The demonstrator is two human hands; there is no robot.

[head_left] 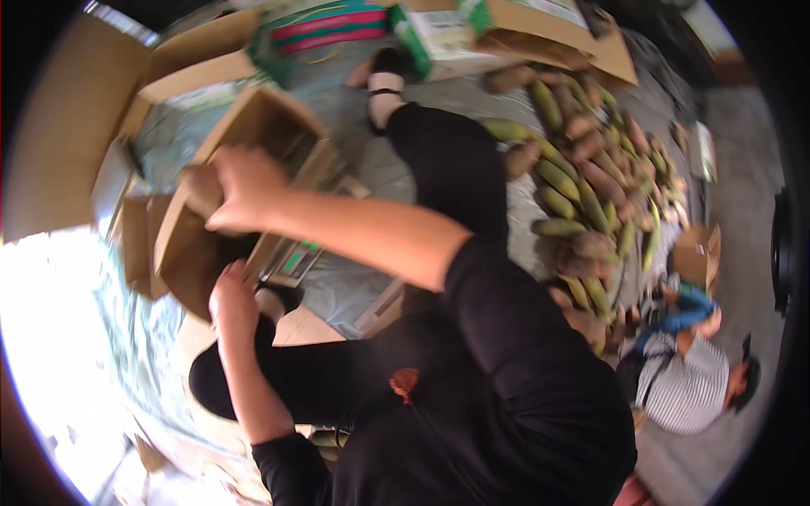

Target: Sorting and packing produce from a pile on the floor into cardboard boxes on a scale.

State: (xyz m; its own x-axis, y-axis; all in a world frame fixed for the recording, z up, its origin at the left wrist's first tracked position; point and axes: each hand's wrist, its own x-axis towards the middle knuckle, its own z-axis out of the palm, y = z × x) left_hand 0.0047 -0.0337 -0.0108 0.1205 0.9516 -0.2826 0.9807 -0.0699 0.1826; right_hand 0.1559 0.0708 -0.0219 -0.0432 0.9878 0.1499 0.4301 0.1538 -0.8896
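Left of the black-trousered knees, the open brown cardboard box [221, 198] tilts on its side; right hand [239, 187] clamps its upper flap, left hand [232, 297] presses the lower edge, slightly nearer.

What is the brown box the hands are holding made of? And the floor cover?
The box looks like plain cardboard: matte brown, with folded flaps. Both the left hand and right hand grip it. The floor cover seems a thin plastic sheet, greyish, wrinkled and slightly shiny.
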